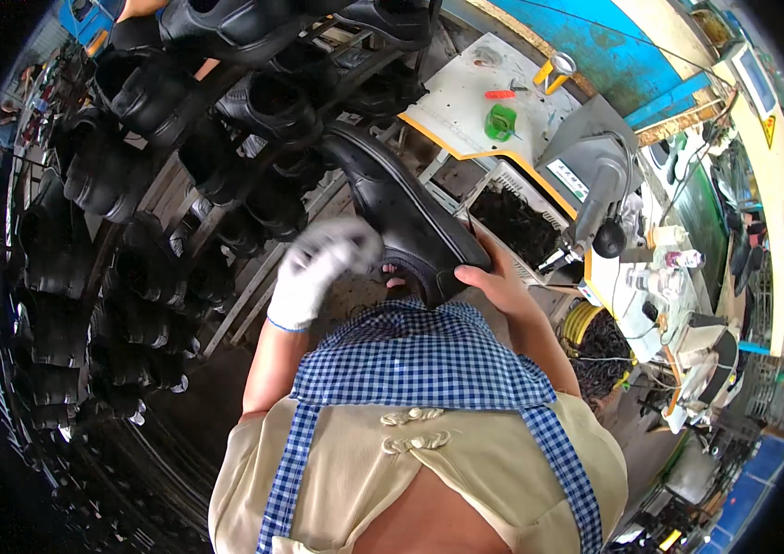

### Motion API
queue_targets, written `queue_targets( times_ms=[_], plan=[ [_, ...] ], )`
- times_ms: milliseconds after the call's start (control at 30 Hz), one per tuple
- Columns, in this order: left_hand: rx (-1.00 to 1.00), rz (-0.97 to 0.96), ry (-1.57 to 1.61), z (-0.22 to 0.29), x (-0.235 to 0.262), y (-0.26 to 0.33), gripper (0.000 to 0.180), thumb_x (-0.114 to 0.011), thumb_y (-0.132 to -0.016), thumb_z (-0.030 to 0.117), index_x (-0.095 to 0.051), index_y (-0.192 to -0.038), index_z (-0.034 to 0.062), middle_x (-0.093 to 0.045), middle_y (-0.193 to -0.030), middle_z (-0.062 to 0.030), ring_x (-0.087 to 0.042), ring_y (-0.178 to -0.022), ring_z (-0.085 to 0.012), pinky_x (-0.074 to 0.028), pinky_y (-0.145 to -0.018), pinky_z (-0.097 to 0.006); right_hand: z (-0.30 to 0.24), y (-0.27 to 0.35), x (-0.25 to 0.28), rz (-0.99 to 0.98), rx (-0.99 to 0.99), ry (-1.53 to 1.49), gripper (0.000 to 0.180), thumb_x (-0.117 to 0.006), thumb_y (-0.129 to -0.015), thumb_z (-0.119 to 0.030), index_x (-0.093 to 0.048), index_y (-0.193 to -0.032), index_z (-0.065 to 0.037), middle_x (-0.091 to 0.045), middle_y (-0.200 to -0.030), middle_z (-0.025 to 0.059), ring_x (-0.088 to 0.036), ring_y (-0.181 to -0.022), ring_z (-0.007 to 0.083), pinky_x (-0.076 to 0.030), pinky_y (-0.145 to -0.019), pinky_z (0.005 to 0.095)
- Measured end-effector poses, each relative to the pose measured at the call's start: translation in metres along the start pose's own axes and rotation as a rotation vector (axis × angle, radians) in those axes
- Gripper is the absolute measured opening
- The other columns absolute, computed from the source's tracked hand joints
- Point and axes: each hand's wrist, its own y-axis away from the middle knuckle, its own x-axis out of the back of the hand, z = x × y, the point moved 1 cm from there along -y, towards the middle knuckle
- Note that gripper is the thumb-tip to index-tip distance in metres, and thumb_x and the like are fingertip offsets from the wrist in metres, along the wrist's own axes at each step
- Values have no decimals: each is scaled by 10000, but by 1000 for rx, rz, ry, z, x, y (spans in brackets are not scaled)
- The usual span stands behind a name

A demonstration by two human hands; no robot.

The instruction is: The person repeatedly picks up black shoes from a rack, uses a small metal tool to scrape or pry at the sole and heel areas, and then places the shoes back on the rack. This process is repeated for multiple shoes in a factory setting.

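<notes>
A black leather shoe (410, 208) is held in front of my body, tilted, its toe pointing up and left and its opening toward me. My bare right hand (494, 277) is closed round its heel end, the thumb pressed on the near side. Beside the shoe's left side is my left hand (325, 258) in a white glove. Motion smears its fingers, so I cannot tell whether they touch the shoe or how far they are bent.
Racks of black shoes (267, 102) fill the left side. At the right, a white worktable (452, 102) bears a green container (500, 122), a yellow mug (554, 72) and a grey machine (595, 166). Below it, a white crate (494, 171) holds dark scraps. A yellow-rimmed basket (578, 325) stands nearby.
</notes>
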Motion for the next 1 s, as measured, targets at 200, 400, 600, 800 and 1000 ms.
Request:
queue_targets(
  times_ms=[200, 400, 600, 800, 1000],
  plan=[
    [-353, 297, 445, 2, 14, -33, 686, -722, -876, 182, -396, -1457, 19, -547, -1362, -117, -541, -1229, -222, -432, -1061, -376, 14, -4, 9, -161, -124, -311, 900, -773, -777, -334, -360, -1477, 51, -486, -1446, 170, -467, -1341, 252, -337, -1132, 378],
    [-434, 519, 12, 34, -13, -25, 609, -811, -770, 95, -510, -1293, 11, -614, -1185, -87, -596, -1070, -178, -483, -984, -334, 88, -36, 2, 43, -304, -591, 518, -513, -1011, -390, -526, -1358, -4, -641, -1230, 154, -660, -1000, 208, -548, -865, 334],
    [-399, 287, -426, 71, -20, -14, 581, -886, -666, 196, -662, -1168, 6, -674, -1082, -90, -645, -994, -181, -495, -935, -321, 10, -59, -9, 98, 65, 53, 258, -649, -968, -217, -692, -1089, 6, -699, -868, 42, -545, -559, 42, -412, -487, 195],
    [-300, 41, -699, 86, -21, -18, 600, -890, -645, 270, -679, -1133, -8, -690, -1001, -126, -674, -926, -224, -523, -853, -339, -127, -54, -46, -183, 995, 660, 355, -767, -723, 11, -726, -1066, -73, -680, -981, 72, -689, -703, 179, -556, -584, 285],
    [-334, -77, -829, 80, -24, -19, 606, -859, -692, 367, -673, -1152, 20, -698, -1040, -153, -684, -941, -288, -528, -858, -368, -163, -50, -52, -382, 1107, 1117, 164, -683, -794, -89, -689, -956, -67, -619, -876, 34, -668, -664, 193, -540, -539, 308]
  ],
)
